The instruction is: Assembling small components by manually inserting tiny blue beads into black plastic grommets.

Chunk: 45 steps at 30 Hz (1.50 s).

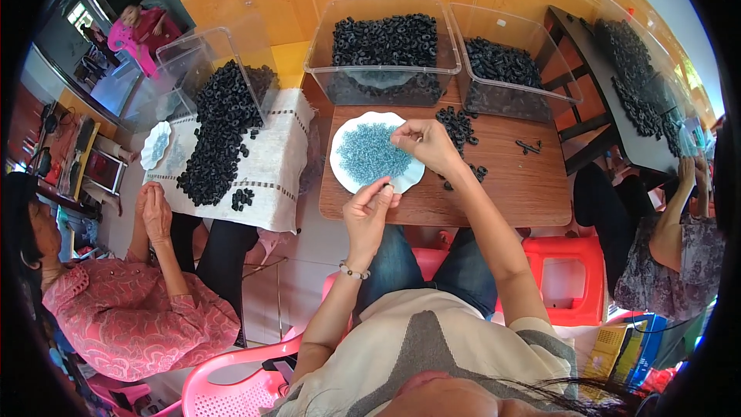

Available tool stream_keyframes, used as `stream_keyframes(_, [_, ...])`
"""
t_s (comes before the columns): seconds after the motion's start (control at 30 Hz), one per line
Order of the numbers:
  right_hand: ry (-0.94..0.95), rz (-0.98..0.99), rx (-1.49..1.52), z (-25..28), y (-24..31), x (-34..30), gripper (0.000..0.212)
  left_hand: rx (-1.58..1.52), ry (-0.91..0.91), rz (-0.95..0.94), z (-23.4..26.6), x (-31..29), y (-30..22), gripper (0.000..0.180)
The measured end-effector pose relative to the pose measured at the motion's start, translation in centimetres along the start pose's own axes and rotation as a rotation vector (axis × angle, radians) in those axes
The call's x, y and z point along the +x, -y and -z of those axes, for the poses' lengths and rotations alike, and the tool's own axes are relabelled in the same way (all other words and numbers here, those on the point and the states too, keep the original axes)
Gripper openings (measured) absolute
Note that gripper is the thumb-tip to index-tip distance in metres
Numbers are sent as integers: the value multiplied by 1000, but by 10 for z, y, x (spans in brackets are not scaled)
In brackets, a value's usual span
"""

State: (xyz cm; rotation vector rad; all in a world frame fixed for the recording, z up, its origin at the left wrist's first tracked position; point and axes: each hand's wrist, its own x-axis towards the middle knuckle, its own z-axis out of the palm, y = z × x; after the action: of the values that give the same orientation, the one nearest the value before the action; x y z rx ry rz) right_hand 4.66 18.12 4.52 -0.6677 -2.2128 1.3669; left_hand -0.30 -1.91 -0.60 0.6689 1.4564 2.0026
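fingers [404, 130] of right hand [434, 147] over small bluish pieces [370, 150] on white plate [414, 174]

No text, label, brand, number or sign is legible, either at the grip or around it.

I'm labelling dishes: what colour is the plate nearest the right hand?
The plate is white, seen best in the head view.
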Motion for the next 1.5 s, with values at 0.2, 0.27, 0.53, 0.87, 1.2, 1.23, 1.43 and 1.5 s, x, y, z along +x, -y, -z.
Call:
stream_keyframes(0.2, [73, -52, 87, 5, -2, -7, 19, -19, -45, 20, 4, 15, -2, 28])
stream_keyframes(0.27, [90, -44, 178, 7, -3, -13, 19, -21, -31, -14, 3, 18, -5, 28])
stream_keyframes(0.53, [191, -56, 170, 10, 7, -19, 22, 241, 79, -90, 11, 56, -19, 24])
stream_keyframes(0.87, [118, -55, 156, -2, -2, -21, 18, 290, 160, -180, 10, 63, -15, 22])
stream_keyframes(1.2, [18, -120, 347, -17, -21, -18, 15, 433, 125, -227, 5, 56, -20, 19])
stream_keyframes(1.23, [15, -136, 379, -19, -21, -18, 14, 490, 115, -267, 4, 55, -23, 19])
stream_keyframes(1.43, [-65, -117, 637, -28, -11, -22, 12, 275, 68, -150, 11, 56, -6, 19])
stream_keyframes(1.5, [-77, -58, 647, -31, -14, -23, 13, 139, 54, -19, 11, 53, -8, 20])
